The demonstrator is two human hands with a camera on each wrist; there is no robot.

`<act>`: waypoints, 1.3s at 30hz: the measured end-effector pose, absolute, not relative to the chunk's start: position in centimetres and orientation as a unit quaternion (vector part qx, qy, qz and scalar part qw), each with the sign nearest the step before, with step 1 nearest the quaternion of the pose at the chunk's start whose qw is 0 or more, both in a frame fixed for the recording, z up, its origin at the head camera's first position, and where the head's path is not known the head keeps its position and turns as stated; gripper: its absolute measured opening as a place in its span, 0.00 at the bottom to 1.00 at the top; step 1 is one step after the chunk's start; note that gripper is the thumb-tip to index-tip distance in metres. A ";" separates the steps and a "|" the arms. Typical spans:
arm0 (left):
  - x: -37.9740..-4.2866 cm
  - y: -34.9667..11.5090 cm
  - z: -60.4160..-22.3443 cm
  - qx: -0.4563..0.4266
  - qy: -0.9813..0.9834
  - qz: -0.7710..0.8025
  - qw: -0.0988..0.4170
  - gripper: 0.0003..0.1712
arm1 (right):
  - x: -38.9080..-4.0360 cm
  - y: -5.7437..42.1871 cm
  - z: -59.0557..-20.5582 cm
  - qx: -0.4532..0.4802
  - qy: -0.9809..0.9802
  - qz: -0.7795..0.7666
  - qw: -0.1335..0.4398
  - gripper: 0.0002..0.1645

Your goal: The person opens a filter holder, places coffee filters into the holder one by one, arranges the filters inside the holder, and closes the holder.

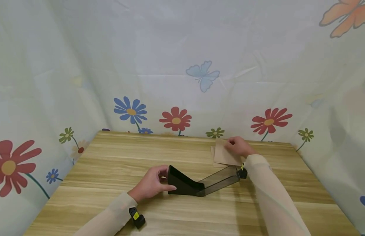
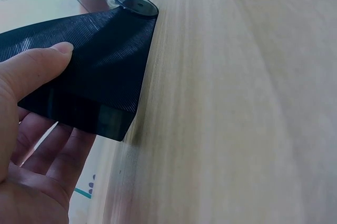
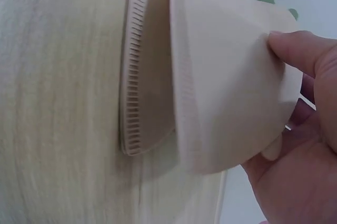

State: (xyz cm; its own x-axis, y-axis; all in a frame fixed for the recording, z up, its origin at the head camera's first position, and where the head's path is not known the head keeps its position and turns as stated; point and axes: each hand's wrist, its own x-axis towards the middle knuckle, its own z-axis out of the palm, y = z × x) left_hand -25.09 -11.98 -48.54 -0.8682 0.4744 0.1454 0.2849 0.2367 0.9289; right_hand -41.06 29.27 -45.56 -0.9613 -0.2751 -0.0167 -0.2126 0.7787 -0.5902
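My left hand [image 1: 149, 184] holds a black coffee filter holder [image 1: 182, 183] by its tall end, the thumb on the near side and the fingers behind. Its clear smoky lid [image 1: 219, 181] is swung out to the right, joined by a hinge at the low corner. In the right wrist view, my right hand [image 3: 300, 145] pinches a tan paper coffee filter [image 3: 231, 87] between thumb and fingers. This filter is raised over a small stack of coffee filters [image 3: 132, 92] with crimped edges, lying on the table.
The wood-grain table [image 1: 123, 154] stretches beneath both hands. A pale curtain [image 1: 158, 49] printed with flowers and butterflies hangs behind it and along both sides. Each wrist wears a black strap camera, such as the left one [image 1: 137, 219].
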 end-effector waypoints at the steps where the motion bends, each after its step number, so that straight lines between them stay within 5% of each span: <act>1: -25.1 -12.0 -48.5 0.243 0.782 0.568 0.083 0.17 | -41.1 29.4 -45.5 -0.128 0.942 -0.306 0.053 0.15; 15: -24.9 -11.9 -48.3 0.239 0.787 0.563 0.079 0.17 | -40.3 29.8 -43.8 -0.110 0.937 -0.322 0.072 0.13; 26: -24.9 -11.9 -48.3 0.234 0.786 0.567 0.085 0.17 | -38.9 29.7 -41.1 -0.109 0.921 -0.368 0.071 0.26; 39: -24.9 -11.9 -48.3 0.229 0.792 0.560 0.084 0.17 | -37.1 28.4 -37.1 -0.152 0.922 -0.354 0.048 0.24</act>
State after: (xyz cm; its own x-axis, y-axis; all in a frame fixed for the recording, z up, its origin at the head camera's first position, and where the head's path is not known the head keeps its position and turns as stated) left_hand -24.92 -11.93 -48.30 -0.8809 0.4568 0.1238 0.2690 0.2682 0.9250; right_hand -37.15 28.36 -37.06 -0.9495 -0.3131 0.0194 -0.2456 0.7033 -0.6671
